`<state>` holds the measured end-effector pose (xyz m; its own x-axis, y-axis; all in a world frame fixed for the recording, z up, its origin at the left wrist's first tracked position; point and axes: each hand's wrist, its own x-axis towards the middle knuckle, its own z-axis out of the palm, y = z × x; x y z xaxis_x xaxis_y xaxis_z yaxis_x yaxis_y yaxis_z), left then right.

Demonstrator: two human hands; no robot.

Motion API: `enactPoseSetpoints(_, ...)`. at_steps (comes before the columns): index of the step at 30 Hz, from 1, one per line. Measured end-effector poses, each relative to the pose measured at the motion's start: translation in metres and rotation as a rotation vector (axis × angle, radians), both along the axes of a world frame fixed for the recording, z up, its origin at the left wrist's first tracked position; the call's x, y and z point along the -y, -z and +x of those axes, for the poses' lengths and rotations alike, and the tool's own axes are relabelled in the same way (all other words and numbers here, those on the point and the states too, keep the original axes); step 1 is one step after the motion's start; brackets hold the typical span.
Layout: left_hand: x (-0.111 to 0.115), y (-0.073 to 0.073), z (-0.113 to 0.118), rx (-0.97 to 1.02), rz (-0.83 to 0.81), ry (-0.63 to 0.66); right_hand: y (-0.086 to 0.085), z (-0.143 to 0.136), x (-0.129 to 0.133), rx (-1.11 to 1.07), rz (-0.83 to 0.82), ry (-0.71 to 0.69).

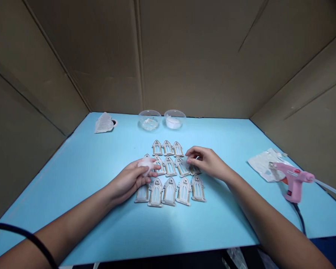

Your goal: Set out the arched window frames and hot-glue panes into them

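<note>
Left hand [128,180]: holds a fluffy white wad [146,163] under its thumb
Right hand [210,161]: small translucent white tuft [186,160] at its fingertips
Arched, window-shaped beige frames [169,190]: in rows, between and nearer than the hands
Round clear plastic bowls [149,120]: beyond both hands
Pink glue gun [294,183]: right of the right hand

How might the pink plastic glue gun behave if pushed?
The glue gun looks stiff, with a moulded body. Its dark cord, reaching the blue table's edge, may tug; the crumpled white packet under its nozzle might drag along.

Thirteen arched frames [169,191], two bowls [149,120], one glue gun [294,180].
</note>
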<state>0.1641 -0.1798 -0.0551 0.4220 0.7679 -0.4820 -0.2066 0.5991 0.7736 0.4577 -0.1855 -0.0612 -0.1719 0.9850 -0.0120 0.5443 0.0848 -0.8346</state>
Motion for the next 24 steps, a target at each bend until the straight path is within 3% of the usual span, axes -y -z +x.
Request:
enactPoseSetpoints(11, -0.004, 0.008, -0.004, -0.114, 0.148, 0.1, 0.006, -0.006, 0.002, 0.098, -0.056, -0.068)
enactPoseSetpoints(18, -0.003, 0.003, -0.001, -0.153, 0.16, 0.113, 0.007, -0.01, 0.002, 0.231, 0.052, -0.129)
enactPoseSetpoints(24, -0.001, 0.012, -0.001, -0.199, 0.288, 0.171, 0.009, -0.006, 0.004, 0.363, 0.115, -0.17)
